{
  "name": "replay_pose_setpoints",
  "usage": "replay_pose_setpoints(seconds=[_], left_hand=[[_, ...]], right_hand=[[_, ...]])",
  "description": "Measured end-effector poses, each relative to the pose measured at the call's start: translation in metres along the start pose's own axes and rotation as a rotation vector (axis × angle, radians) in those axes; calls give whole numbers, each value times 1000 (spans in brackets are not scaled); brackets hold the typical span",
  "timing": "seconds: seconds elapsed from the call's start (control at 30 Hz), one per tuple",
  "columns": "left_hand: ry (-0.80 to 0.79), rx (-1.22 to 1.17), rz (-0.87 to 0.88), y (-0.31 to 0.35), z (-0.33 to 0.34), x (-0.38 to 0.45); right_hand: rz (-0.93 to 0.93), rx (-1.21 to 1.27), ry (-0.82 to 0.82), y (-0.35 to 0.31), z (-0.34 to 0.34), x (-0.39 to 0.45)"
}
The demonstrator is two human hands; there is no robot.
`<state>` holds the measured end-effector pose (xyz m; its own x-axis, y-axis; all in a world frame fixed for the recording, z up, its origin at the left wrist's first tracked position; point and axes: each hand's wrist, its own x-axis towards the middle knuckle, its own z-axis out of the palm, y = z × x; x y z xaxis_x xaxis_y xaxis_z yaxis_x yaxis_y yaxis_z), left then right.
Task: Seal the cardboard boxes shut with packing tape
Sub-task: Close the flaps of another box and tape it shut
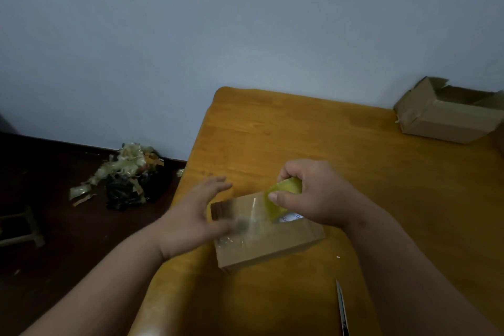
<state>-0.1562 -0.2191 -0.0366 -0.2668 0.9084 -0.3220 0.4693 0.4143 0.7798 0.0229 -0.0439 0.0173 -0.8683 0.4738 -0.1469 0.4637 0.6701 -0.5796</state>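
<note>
Fingers of right hand (305,194) clamp tape roll (283,196); left hand (191,215) spread, blurred, seemingly pressing box (270,245).

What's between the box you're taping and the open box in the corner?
Just bare wooden table, seen in the head view, between the small box and the open box.

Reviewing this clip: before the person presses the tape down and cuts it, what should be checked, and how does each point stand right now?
1. Tape roll held firmly: ok, the right hand grips it above the small box.
2. Tape strip reaching the box top: ok, it runs from the roll to the box's left end.
3. Strip smoothed flat: cannot tell, the left hand is blurred over it.
4. Left hand free to press: ok, fingers straight, holding nothing.
5. Cutter within reach: ok, lying on the table near the front edge.
6. Second box sealed: not ok, flaps open.
</note>
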Motion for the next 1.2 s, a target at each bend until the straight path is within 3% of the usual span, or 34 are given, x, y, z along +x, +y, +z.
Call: replay_pose_setpoints(seconds=[0.13, 0.3, 0.57, 0.7, 0.8, 0.87, 0.9, 0.97, 1.07, 1.2], left_hand=[[-160, -372, -50, 31, -4, 23], [-427, -441, -32, 38, -3, 42], [-491, -244, -27, 67, -6, 60], [-446, -297, -50, 71, 0, 63], [-378, -344, -72, 68, 4, 64], [-326, -413, -107, 65, 8, 64], [-319, -461, -126, 64, 11, 64], [-309, -571, -160, 64, 20, 62], [-289, -719, -165, 70, 36, 62], [-240, -789, -157, 78, 53, 66]], right_hand=[[-3, -11, 28, 1, 2, -1], [-5, -55, 87, -2, 2, 0], [-14, -130, 89, 1, -2, -2], [-16, -14, 287, 20, -1, -15], [197, 253, 579, 46, 4, -36], [472, 266, 638, 74, 15, -54], [615, 222, 580, 92, 23, -65], [875, 140, 271, 121, 43, -86], [993, 172, -212, 141, 79, -120], [1026, 155, -354, 146, 113, -147]])
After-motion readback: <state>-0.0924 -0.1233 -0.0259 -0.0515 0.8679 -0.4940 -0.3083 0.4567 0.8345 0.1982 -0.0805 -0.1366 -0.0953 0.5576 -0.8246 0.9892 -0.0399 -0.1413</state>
